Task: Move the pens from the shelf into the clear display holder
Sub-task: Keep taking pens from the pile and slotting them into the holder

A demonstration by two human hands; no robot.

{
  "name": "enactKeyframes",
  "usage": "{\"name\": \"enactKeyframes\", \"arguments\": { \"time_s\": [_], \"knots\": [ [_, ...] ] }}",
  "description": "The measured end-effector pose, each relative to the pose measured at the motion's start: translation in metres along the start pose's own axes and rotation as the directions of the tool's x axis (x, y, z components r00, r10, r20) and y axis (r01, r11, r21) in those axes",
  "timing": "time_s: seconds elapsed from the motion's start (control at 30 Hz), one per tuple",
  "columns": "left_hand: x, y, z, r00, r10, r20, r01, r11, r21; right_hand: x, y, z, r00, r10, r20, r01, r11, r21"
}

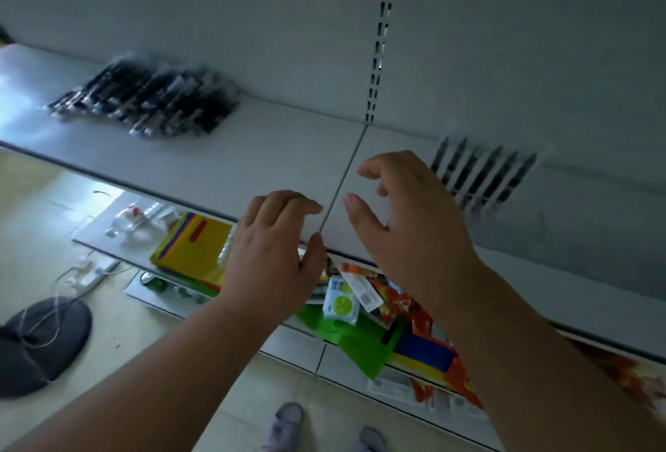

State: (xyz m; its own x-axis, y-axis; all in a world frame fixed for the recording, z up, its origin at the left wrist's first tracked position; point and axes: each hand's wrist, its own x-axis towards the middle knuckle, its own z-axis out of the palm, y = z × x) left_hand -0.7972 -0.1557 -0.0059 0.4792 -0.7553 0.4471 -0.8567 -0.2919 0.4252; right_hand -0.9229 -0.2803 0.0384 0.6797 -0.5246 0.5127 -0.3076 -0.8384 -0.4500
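Since both hands are empty and hovering over the front edge of the shelf [252,148], I'd say this is the gap between grabs, with nothing picked up at this point. The left hand [274,253] has its fingers loosely curled, holding nothing. The right hand [407,221] is half open, thumb and fingers apart like it's about to close on something.

Pens sit in two spots: a big blurry pile of pens [147,98] lies well off to the left on the shelf, and a row of pens [483,174] stands just beside the right hand, slanted and evenly spaced. I'm guessing that row is the clear holder, but it's too blurred to make out its walls.

Next move probably means reaching left for the pile and pinching a few slim, smooth dark barrels, which may roll. Shelf is flat, matte, pale metal with a seam [346,177] running between the hands.
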Motion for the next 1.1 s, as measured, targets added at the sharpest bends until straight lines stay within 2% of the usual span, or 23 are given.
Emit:
{"name": "enactKeyframes", "arguments": {
  "time_s": [0.23, 0.43, 0.6, 0.87, 1.1],
  "knots": [
    [-0.015, -0.08, -0.05, 0.99, -0.141, -0.02, 0.142, 0.987, 0.074, 0.03, -0.06, 0.055, 0.997, -0.029, 0.074, 0.024, 0.998, 0.066],
    [-0.004, -0.167, -0.106, 0.995, -0.093, 0.028, 0.089, 0.987, 0.132, 0.061, -0.138, 0.121, 0.997, 0.053, 0.049, -0.059, 0.992, 0.109],
    [0.003, -0.221, -0.146, 0.995, -0.095, 0.031, 0.089, 0.985, 0.145, 0.102, -0.195, 0.152, 0.997, 0.066, 0.035, -0.07, 0.99, 0.121],
    [0.036, -0.272, -0.139, 0.985, -0.172, 0.013, 0.171, 0.984, 0.057, 0.143, -0.2, 0.199, 0.996, 0.064, 0.055, -0.067, 0.995, 0.068],
    [0.07, -0.307, -0.146, 0.977, -0.209, 0.03, 0.205, 0.973, 0.106, 0.185, -0.202, 0.235, 0.995, 0.043, 0.088, -0.049, 0.996, 0.077]
  ]
}}
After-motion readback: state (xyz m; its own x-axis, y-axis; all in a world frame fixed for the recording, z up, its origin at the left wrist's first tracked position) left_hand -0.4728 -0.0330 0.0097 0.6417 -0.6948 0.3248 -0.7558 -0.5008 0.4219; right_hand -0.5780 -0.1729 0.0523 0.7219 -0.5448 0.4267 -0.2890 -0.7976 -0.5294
